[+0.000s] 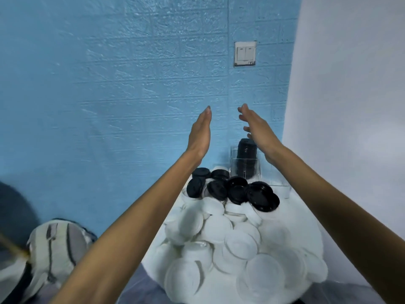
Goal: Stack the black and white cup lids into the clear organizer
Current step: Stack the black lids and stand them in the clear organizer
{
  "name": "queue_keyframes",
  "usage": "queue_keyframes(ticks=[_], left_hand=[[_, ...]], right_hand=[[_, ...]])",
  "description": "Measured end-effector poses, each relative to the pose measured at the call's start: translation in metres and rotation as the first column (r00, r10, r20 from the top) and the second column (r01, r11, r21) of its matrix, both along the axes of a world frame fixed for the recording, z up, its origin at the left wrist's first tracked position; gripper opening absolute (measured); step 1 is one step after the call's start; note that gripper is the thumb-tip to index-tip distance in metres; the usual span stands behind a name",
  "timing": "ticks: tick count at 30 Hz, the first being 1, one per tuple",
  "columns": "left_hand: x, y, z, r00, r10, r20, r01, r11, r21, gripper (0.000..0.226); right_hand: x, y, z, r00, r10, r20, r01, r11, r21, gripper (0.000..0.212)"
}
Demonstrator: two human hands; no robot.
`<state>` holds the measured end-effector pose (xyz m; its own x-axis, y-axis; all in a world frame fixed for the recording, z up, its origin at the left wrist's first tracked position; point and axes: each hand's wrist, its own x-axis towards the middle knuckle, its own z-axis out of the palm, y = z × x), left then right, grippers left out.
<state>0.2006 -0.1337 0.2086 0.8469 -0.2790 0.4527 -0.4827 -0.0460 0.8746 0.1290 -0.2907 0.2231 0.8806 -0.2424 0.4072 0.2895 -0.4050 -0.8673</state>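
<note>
A: Both hands up over the pile, nothing held. Left hand (200, 132) flat, fingers straight; right hand (256, 130) loosely spread, grip wide, just above the stack of black lids (247, 154) already standing in the clear organizer (235, 165) at the far end of the desk (306, 216).

B: And the rest? Loose black lids (238, 190) heaped just in front of the organizer, white lids (219, 238) piled nearer, covering most of the round white desk.

A: Thin moulded plastic, probably featherlight and a bit slick, flexing if squeezed. Best pinched at the rim, edge to edge, then nested flat.

B: Glossy black, matte white. Ribbed organizer wall. Could tip easily.
</note>
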Motion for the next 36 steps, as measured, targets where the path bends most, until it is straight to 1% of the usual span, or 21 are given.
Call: queue_keyframes(ticks=[5,9,12,15,17,19,21,25,26,29,31,33,36], left_hand=[[-0.039,0.025,-0.029,0.999,-0.003,-0.046,-0.001,0.995,-0.097,0.047],[-0.064,0.037,-0.066,0.998,0.010,-0.065,-0.017,0.993,-0.118,0.034],[-0.078,0.041,-0.092,0.997,0.015,-0.076,-0.026,0.990,-0.141,0.029],[-0.085,0.040,-0.119,0.995,-0.005,-0.098,-0.013,0.983,-0.181,0.029],[-0.088,0.037,-0.136,0.997,-0.022,-0.074,0.007,0.981,-0.192,0.030],[-0.089,0.031,-0.149,0.998,-0.023,-0.065,0.012,0.986,-0.164,0.029],[-0.090,0.025,-0.154,0.997,-0.021,-0.069,0.011,0.990,-0.142,0.029],[-0.091,0.021,-0.156,0.996,-0.030,-0.081,0.020,0.993,-0.117,0.029],[-0.091,0.021,-0.157,0.996,-0.032,-0.077,0.023,0.993,-0.117,0.029],[-0.092,0.021,-0.160,0.997,-0.035,-0.070,0.028,0.993,-0.111,0.029],[-0.091,0.022,-0.163,0.997,-0.037,-0.074,0.029,0.994,-0.108,0.028],[-0.088,0.021,-0.164,0.996,-0.038,-0.076,0.031,0.995,-0.096,0.027],[-0.084,0.020,-0.161,0.997,-0.039,-0.066,0.033,0.995,-0.089,0.027]], right_hand=[[-0.038,0.014,-0.031,1.000,0.005,0.003,-0.005,1.000,-0.001,0.070],[-0.063,0.013,-0.066,0.999,-0.029,-0.016,0.029,0.999,0.024,0.071],[-0.077,0.007,-0.092,0.997,-0.071,-0.019,0.071,0.997,0.005,0.052],[-0.083,-0.006,-0.119,0.988,-0.140,-0.071,0.139,0.990,-0.024,0.044],[-0.082,-0.021,-0.139,0.975,-0.196,-0.101,0.188,0.979,-0.079,0.045],[-0.078,-0.036,-0.153,0.953,-0.263,-0.148,0.238,0.957,-0.166,0.050],[-0.071,-0.051,-0.163,0.928,-0.311,-0.205,0.258,0.934,-0.248,0.062],[-0.064,-0.062,-0.176,0.887,-0.352,-0.299,0.214,0.887,-0.410,0.089],[-0.063,-0.062,-0.177,0.885,-0.350,-0.306,0.202,0.882,-0.425,0.090],[-0.061,-0.062,-0.180,0.910,-0.311,-0.272,0.170,0.883,-0.438,0.076],[-0.054,-0.063,-0.181,0.920,-0.287,-0.267,0.144,0.881,-0.451,0.079],[-0.049,-0.063,-0.181,0.918,-0.255,-0.304,0.104,0.894,-0.435,0.077],[-0.042,-0.068,-0.184,0.906,-0.277,-0.319,0.116,0.889,-0.443,0.076]])
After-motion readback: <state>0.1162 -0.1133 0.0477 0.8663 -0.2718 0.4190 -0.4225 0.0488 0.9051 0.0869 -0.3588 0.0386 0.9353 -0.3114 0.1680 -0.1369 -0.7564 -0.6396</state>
